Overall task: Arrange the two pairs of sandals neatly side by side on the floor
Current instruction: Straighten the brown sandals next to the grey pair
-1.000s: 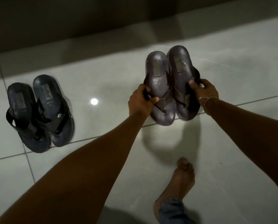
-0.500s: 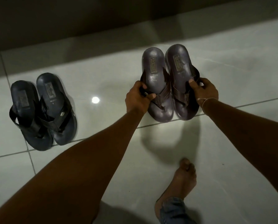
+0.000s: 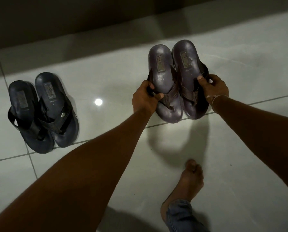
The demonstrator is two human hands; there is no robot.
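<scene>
Left hand (image 3: pixel 144 97) and right hand (image 3: pixel 214 89) each clasp one brown sandal (image 3: pixel 163 77); the black pair (image 3: pixel 43 111) lies well apart leftward, long axes roughly parallel, nearer the left hand.

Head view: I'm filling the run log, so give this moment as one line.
left hand grips left brown leather sandal | right hand grips right brown leather sandal | black sandal pair apart, leftward

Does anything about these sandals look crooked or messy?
The black pair on the left looks untidy: its two sandals sit staggered, straps overlapping, and the pair is angled across the tile line. The brown pair, held by the left hand and right hand, sits close together and even.
</scene>
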